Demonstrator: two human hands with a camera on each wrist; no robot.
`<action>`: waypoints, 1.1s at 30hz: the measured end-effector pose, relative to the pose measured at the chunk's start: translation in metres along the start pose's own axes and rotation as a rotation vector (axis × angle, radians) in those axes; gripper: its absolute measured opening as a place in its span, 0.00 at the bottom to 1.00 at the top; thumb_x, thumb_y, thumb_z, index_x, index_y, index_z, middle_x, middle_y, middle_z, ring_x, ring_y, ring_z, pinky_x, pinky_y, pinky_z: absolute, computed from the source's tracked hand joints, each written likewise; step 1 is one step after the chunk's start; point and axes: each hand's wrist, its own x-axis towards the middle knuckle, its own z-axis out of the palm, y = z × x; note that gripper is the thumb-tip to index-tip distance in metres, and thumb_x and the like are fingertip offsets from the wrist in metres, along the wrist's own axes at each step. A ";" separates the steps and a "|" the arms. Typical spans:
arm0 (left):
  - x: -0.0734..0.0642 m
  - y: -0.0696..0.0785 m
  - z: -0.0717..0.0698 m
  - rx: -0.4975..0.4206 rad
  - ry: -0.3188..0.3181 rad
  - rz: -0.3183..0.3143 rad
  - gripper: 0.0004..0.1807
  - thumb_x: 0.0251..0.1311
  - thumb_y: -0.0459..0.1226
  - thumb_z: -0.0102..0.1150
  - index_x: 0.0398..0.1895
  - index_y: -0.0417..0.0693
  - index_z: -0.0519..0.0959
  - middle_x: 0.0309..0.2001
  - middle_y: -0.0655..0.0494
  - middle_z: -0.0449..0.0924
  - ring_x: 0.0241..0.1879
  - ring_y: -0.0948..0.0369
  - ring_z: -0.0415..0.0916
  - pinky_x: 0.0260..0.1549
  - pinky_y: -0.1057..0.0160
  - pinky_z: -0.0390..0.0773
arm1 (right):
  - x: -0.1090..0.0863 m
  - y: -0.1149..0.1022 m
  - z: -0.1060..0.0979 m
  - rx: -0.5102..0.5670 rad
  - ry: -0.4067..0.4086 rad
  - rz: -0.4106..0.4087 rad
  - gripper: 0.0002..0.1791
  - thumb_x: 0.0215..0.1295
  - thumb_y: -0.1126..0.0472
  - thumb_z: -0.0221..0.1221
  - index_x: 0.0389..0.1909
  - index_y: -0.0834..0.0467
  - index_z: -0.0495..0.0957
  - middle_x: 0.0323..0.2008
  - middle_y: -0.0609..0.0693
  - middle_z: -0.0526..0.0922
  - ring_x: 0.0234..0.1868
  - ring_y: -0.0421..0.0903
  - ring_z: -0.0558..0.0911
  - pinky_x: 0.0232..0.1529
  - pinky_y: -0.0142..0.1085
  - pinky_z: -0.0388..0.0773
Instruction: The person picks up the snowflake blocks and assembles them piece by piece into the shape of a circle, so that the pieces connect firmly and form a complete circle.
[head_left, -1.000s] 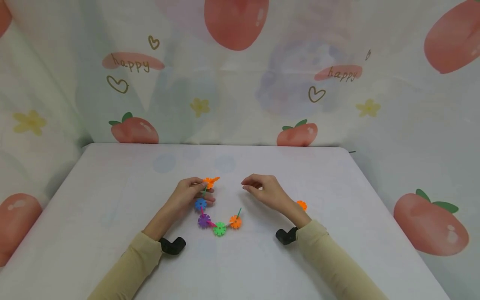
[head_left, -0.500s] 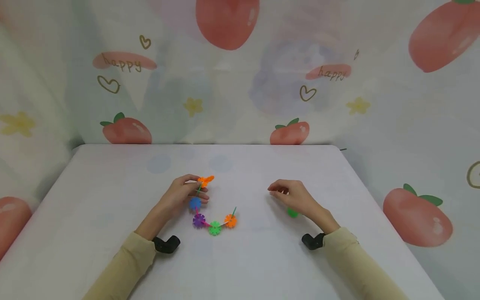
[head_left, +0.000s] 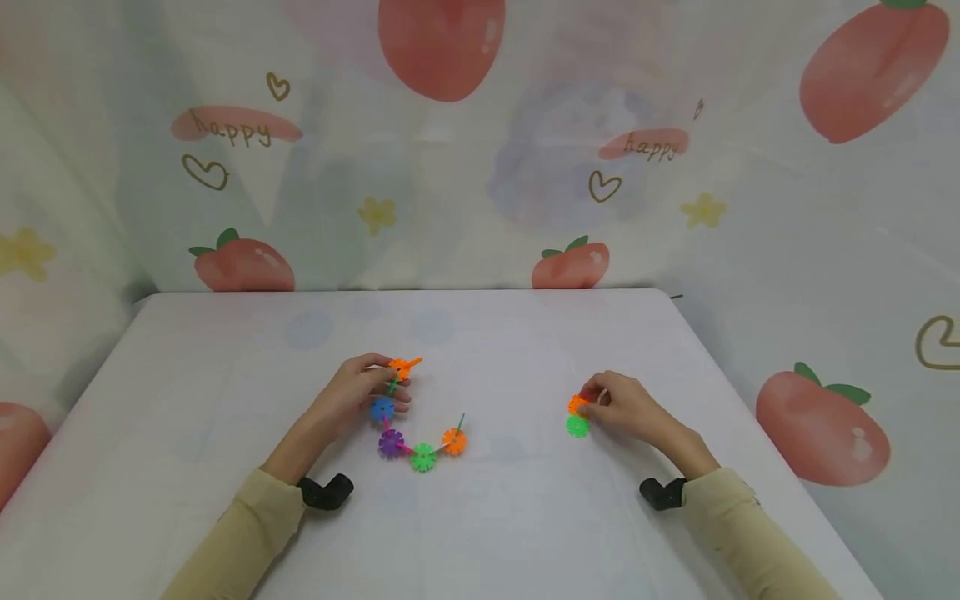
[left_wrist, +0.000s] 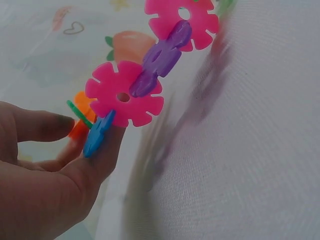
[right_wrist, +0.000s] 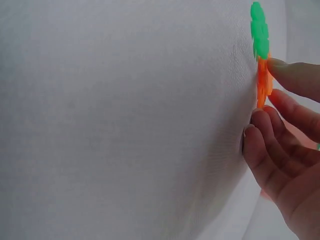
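Note:
My left hand (head_left: 348,400) pinches an orange notched plastic disc (head_left: 400,370) at the far end of a chain of interlocking discs. From there the chain curves toward me through a blue disc (head_left: 383,409), a purple disc (head_left: 391,443) and a light green disc (head_left: 423,457) to another orange disc (head_left: 454,442). In the left wrist view, pink discs (left_wrist: 122,95) link the blue and purple ones. My right hand (head_left: 630,408) holds a loose orange disc (right_wrist: 264,85) between thumb and fingers at the right. A bright green disc (head_left: 577,426) lies against it on the near side.
The discs are on a white-covered table (head_left: 510,517). A printed cloth backdrop (head_left: 450,167) stands behind the table and along both sides. A black wrist device (head_left: 327,492) sits at my left cuff, another black wrist device (head_left: 663,493) at my right.
My right hand has moved right and toward me, from near the chain to the loose discs, and now grips the orange one. My left hand keeps its hold on the chain.

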 end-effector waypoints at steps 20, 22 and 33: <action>0.001 -0.003 -0.008 -0.071 -0.027 0.015 0.20 0.78 0.38 0.50 0.62 0.31 0.67 0.52 0.33 0.84 0.35 0.57 0.88 0.43 0.60 0.87 | 0.044 -0.058 0.024 0.351 0.000 -0.042 0.08 0.67 0.63 0.67 0.40 0.62 0.79 0.29 0.54 0.85 0.27 0.48 0.82 0.31 0.33 0.80; 0.002 -0.004 -0.007 -0.078 -0.033 0.016 0.19 0.78 0.37 0.50 0.61 0.30 0.67 0.52 0.33 0.84 0.33 0.58 0.88 0.42 0.58 0.88 | 0.054 -0.071 0.031 0.383 0.000 -0.069 0.08 0.67 0.63 0.67 0.41 0.62 0.79 0.30 0.55 0.85 0.27 0.48 0.83 0.32 0.34 0.82; 0.004 -0.006 -0.002 -0.081 -0.037 0.012 0.17 0.78 0.36 0.49 0.58 0.31 0.70 0.52 0.31 0.83 0.32 0.58 0.86 0.40 0.55 0.88 | 0.086 -0.121 0.062 0.540 -0.011 -0.148 0.09 0.68 0.64 0.66 0.46 0.63 0.81 0.33 0.61 0.87 0.30 0.54 0.85 0.37 0.45 0.85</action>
